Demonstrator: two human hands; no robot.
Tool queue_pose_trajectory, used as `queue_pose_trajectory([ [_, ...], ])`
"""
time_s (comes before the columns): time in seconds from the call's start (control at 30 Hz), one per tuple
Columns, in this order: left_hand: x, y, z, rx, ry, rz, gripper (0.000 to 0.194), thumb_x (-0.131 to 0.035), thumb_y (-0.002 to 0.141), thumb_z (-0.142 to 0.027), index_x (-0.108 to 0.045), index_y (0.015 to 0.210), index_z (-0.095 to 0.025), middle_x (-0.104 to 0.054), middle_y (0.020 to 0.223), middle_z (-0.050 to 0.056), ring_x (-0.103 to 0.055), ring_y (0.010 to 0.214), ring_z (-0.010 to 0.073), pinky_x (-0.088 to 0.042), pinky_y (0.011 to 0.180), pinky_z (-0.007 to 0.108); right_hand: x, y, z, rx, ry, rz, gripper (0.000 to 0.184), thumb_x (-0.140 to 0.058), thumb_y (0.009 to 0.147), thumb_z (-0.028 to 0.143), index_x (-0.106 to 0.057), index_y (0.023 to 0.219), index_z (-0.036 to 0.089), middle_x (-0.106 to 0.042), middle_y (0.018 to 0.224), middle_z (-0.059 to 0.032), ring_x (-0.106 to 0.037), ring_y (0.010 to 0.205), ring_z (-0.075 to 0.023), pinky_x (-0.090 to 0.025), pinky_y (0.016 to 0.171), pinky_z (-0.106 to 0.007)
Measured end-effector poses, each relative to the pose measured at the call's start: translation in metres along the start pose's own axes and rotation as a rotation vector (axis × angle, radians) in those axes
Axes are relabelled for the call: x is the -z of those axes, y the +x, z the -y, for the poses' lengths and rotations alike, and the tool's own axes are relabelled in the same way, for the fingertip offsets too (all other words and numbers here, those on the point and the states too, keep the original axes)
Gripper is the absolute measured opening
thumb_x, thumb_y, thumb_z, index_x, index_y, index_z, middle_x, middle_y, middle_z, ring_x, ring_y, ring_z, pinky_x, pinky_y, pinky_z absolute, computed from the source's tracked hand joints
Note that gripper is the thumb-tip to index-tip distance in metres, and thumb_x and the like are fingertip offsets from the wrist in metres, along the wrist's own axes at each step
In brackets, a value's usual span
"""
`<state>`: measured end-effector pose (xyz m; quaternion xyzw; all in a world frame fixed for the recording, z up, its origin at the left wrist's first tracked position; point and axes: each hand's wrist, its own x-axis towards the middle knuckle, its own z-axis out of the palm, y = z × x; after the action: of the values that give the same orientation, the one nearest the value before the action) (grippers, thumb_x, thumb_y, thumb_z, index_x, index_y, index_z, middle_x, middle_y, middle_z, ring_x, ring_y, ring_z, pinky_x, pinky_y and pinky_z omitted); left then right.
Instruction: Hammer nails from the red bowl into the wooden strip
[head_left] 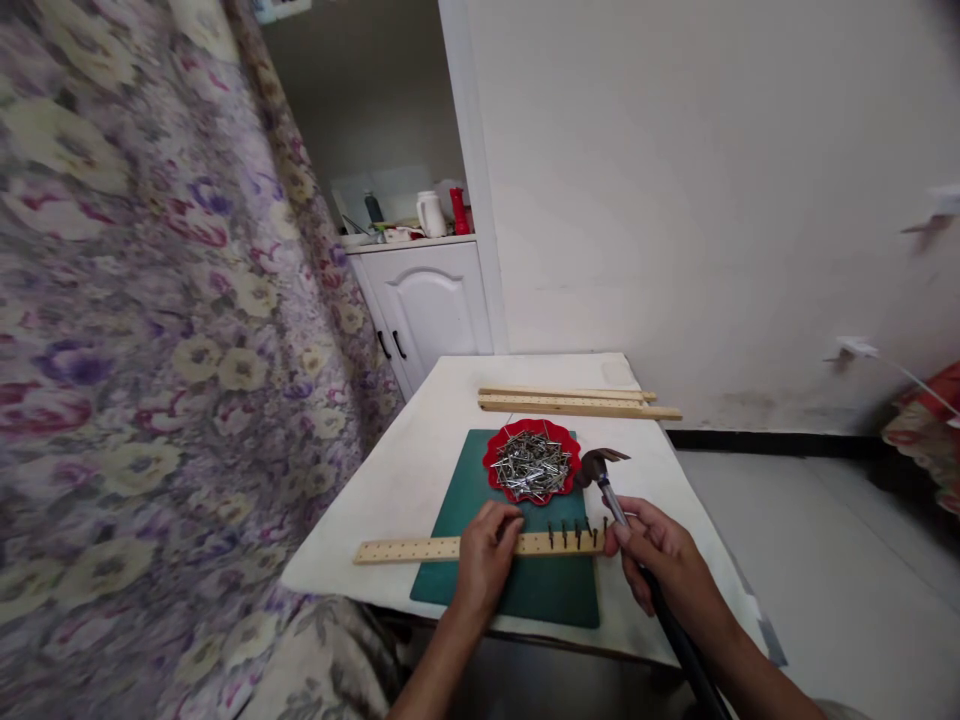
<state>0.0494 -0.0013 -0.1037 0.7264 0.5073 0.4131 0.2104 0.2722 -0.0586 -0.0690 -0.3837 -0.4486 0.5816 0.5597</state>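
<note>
My right hand (664, 555) grips a claw hammer (613, 502) by its handle, with the head up and to the left. A light wooden strip (405, 551) with rows of small holes lies across a green mat (517, 597). Several dark nails (577, 534) stand upright in its right part, close to my right hand. My left hand (486, 552) rests over the strip's middle, left of these nails. Its thumb and fingertips are pinched together, and what they hold, if anything, is hidden. Behind it, a red scalloped dish (491, 462) holds a heap of loose nails (534, 465).
More wooden strips (570, 403) lie at the back of the white-covered table (375, 480), their ends past its right edge. A floral curtain (187, 380) hangs at left. Behind the table are a white cabinet (435, 300) and a wall (675, 200).
</note>
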Motion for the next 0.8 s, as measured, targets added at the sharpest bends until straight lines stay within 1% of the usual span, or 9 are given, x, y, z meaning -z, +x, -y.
queue_pose_trajectory([
  [0.13,0.008,0.031,0.011,-0.021,0.114,-0.017,0.017,-0.047,0.085,-0.023,-0.064,0.084,-0.019,-0.062,0.084,0.003,-0.058,0.079,0.0162,-0.043,0.072,0.026,-0.001,0.002,-0.002,0.004,0.008,0.007,0.031,-0.057,0.085,0.039,-0.051,0.106,0.017,-0.059,0.073,0.0019,-0.038,0.031,-0.0010,-0.032,0.026,-0.014],
  [0.3,0.001,0.069,0.022,-0.025,0.294,0.023,0.015,-0.048,0.082,-0.016,-0.063,0.083,-0.019,-0.062,0.087,0.004,-0.057,0.084,0.0169,-0.042,0.075,0.027,-0.002,0.006,-0.004,-0.008,0.013,0.033,0.028,-0.056,0.086,0.036,-0.051,0.106,0.018,-0.059,0.075,0.0020,-0.038,0.030,0.0000,-0.030,0.026,-0.013],
  [0.4,-0.008,0.090,0.023,-0.023,0.437,0.095,0.016,-0.049,0.082,-0.014,-0.064,0.085,-0.018,-0.063,0.090,0.005,-0.056,0.090,0.0177,-0.041,0.078,0.027,-0.003,0.007,-0.004,-0.003,0.006,0.027,0.026,-0.055,0.087,0.035,-0.050,0.105,0.018,-0.058,0.074,0.0025,-0.038,0.030,0.0000,-0.030,0.026,-0.012],
  [0.5,-0.018,0.108,0.023,-0.013,0.559,0.197,0.015,-0.051,0.081,-0.015,-0.065,0.084,-0.018,-0.064,0.091,0.005,-0.056,0.091,0.0184,-0.040,0.075,0.026,-0.004,0.006,-0.004,-0.012,0.010,0.025,0.025,-0.055,0.087,0.035,-0.049,0.105,0.018,-0.058,0.073,0.0027,-0.038,0.030,-0.0001,-0.030,0.026,-0.012],
  [0.57,-0.023,0.115,0.023,0.000,0.597,0.236,0.015,-0.051,0.081,-0.016,-0.066,0.080,-0.018,-0.064,0.087,0.005,-0.057,0.085,0.0184,-0.039,0.071,0.026,-0.005,0.006,-0.005,-0.018,0.016,0.037,0.025,-0.055,0.087,0.035,-0.049,0.104,0.018,-0.058,0.073,0.0031,-0.037,0.029,0.0002,-0.029,0.026,-0.012],
  [0.67,-0.028,0.118,0.023,0.000,0.636,0.267,0.017,-0.048,0.082,-0.017,-0.065,0.079,-0.018,-0.064,0.083,0.005,-0.058,0.079,0.0188,-0.038,0.067,0.027,-0.005,0.007,-0.006,-0.020,0.015,0.048,0.026,-0.056,0.086,0.036,-0.049,0.104,0.018,-0.058,0.072,0.0033,-0.037,0.029,0.0002,-0.028,0.026,-0.012],
  [0.8,-0.030,0.115,0.022,-0.047,0.673,0.292,0.019,-0.045,0.084,-0.019,-0.064,0.085,-0.019,-0.064,0.087,0.007,-0.058,0.080,0.0205,-0.037,0.067,0.028,-0.005,0.008,-0.007,-0.027,0.014,0.024,0.029,-0.057,0.084,0.037,-0.050,0.104,0.018,-0.059,0.072,0.0031,-0.038,0.029,-0.0001,-0.028,0.026,-0.013],
])
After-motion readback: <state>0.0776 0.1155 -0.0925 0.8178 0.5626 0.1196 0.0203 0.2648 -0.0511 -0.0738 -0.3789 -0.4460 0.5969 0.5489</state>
